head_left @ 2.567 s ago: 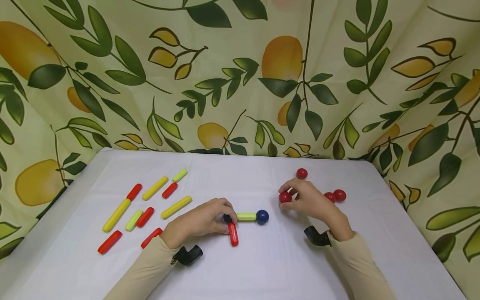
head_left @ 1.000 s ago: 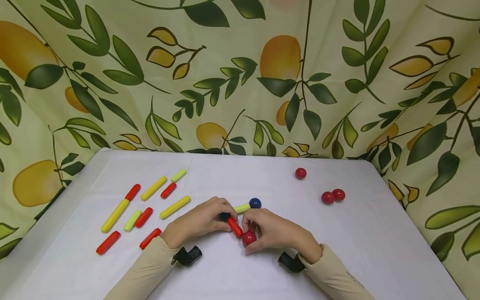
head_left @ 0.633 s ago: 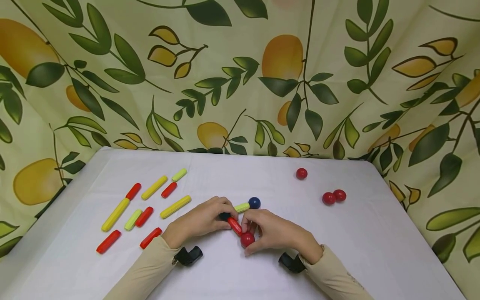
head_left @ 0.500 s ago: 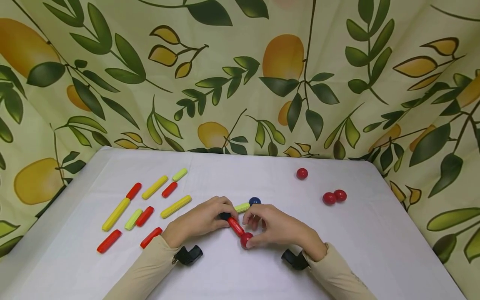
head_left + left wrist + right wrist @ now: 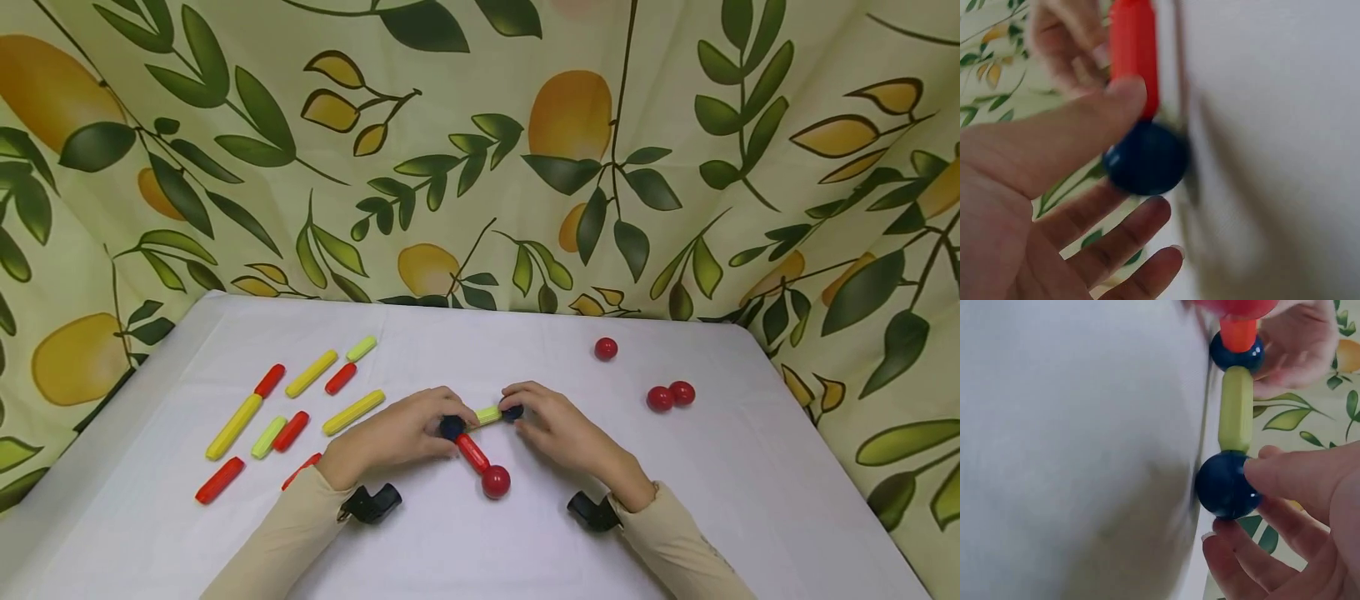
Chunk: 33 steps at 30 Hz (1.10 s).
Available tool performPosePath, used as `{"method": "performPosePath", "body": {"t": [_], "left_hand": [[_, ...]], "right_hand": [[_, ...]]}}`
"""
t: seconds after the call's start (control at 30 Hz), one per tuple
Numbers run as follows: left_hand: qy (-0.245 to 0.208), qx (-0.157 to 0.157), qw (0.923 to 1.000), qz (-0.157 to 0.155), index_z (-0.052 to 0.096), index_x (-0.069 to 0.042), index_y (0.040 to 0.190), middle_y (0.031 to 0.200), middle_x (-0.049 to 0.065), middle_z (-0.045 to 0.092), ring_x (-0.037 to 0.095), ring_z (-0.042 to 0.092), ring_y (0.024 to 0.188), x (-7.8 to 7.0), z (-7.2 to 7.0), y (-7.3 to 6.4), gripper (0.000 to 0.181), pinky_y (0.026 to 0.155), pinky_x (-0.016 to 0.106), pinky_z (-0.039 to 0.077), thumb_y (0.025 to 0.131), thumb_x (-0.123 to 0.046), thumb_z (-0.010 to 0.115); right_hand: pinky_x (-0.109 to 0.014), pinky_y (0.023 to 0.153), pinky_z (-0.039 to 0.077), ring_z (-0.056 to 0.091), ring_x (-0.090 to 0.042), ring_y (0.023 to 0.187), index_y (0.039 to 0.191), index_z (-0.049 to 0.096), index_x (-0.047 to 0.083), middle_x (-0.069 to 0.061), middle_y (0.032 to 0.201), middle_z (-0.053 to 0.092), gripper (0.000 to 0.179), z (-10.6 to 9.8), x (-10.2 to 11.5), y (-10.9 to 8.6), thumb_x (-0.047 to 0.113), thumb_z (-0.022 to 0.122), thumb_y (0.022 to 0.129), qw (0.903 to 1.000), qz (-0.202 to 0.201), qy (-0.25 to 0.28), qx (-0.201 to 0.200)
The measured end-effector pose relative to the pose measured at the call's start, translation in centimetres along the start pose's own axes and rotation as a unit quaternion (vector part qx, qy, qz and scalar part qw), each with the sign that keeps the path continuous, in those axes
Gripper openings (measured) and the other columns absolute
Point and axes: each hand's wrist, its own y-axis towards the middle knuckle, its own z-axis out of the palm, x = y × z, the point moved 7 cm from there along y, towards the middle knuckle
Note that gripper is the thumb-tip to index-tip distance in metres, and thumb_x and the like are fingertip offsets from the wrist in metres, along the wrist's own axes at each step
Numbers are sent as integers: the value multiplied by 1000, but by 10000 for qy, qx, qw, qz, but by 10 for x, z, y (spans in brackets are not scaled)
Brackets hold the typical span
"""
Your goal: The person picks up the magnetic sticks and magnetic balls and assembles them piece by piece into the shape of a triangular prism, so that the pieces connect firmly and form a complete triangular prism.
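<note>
A joined piece of magnetic-looking rods and balls lies between the two hands. Its red rod (image 5: 472,454) runs from a blue ball (image 5: 452,427) to a red ball (image 5: 496,482). From that same blue ball a light green rod (image 5: 487,416) leads to a second blue ball (image 5: 1229,485). My left hand (image 5: 405,429) holds the joint at the first blue ball, its thumb overlapping the red rod (image 5: 1134,50) in the blurred left wrist view. My right hand (image 5: 558,429) pinches the second blue ball between thumb and fingers.
Loose red, yellow and green rods lie at the left of the white table, among them a yellow rod (image 5: 354,412) near the left hand. A lone red ball (image 5: 606,348) sits back right, with two touching red balls (image 5: 671,397) in front of it.
My right hand brought a red ball from the right to the red rod's end, let go of it, then moved up to the second blue ball. The left hand stayed at the joint.
</note>
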Motion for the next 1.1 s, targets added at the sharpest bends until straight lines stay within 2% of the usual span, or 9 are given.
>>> {"method": "performPosePath", "body": {"t": [0.1, 0.2, 0.3, 0.4, 0.53, 0.67, 0.83, 0.93, 1.1], "left_hand": [[-84, -189, 9994, -263, 64, -23, 128, 123, -1, 63, 20, 58, 112, 8, -15, -3, 41, 97, 42, 51, 89, -20, 75], [121, -493, 9968, -615, 64, -19, 127, 123, 4, 64, 24, 60, 109, 19, -34, -7, 38, 92, 41, 53, 90, -18, 73], [282, -780, 9934, -791, 67, -14, 121, 117, 6, 67, 24, 61, 101, 31, -51, -13, 31, 86, 38, 52, 90, -14, 72], [206, -866, 9924, -854, 68, -11, 118, 113, 9, 68, 24, 59, 97, 41, -62, -18, 28, 81, 35, 50, 90, -12, 72], [113, -801, 9916, -1004, 68, -10, 120, 112, 12, 68, 23, 59, 97, 51, -72, -25, 30, 82, 35, 50, 91, -12, 71], [181, -727, 9877, -1374, 66, -12, 123, 114, 14, 66, 24, 57, 98, 62, -82, -35, 33, 83, 36, 49, 91, -13, 70], [371, -951, 9810, -1649, 66, -8, 122, 108, 17, 65, 29, 56, 95, 75, -96, -47, 33, 79, 36, 49, 89, -6, 70], [457, -992, 9758, -1893, 65, -5, 122, 106, 19, 64, 30, 56, 93, 84, -99, -50, 35, 74, 33, 48, 88, -4, 69], [632, -779, 9693, -2246, 64, -6, 123, 102, 18, 60, 28, 52, 89, 93, -95, -51, 37, 67, 29, 45, 87, -4, 68]], "right_hand": [[-44, 103, 49, 60, -26, 119, 115, 66, 7, -9, 127, 62, 26, 0, -4, 1, -2, 65, 91, 9999, -90, -32, 48], [-42, 99, 51, 61, -23, 114, 114, 67, 9, -6, 121, 63, 26, -2, -6, 0, -2, 65, 91, 9999, -92, -16, 73], [-40, 98, 52, 61, -20, 111, 113, 67, 10, -4, 119, 63, 25, -4, -8, -1, -1, 66, 90, 9999, -32, 69, 115], [-40, 98, 53, 61, -20, 110, 112, 68, 10, -4, 118, 63, 24, -7, -8, -2, 0, 67, 90, 9998, 31, 86, 150], [-38, 95, 54, 61, -19, 107, 112, 68, 11, -4, 118, 63, 23, -8, -9, -2, 3, 69, 90, 9996, 200, 111, 194], [-30, 86, 54, 58, -16, 99, 111, 68, 12, -3, 117, 62, 22, -7, -14, -2, 6, 70, 90, 9988, 399, 156, 254], [-23, 79, 51, 55, -14, 94, 110, 68, 12, -3, 117, 62, 22, -7, -17, -2, 8, 71, 89, 9979, 533, 219, 311], [-23, 78, 50, 55, -14, 92, 109, 68, 12, -3, 116, 62, 21, -7, -18, -2, 8, 71, 88, 9979, 520, 219, 321], [-22, 74, 50, 55, -14, 87, 108, 69, 11, -3, 109, 62, 21, -8, -19, -2, 11, 74, 87, 9974, 527, 279, 401]]}}
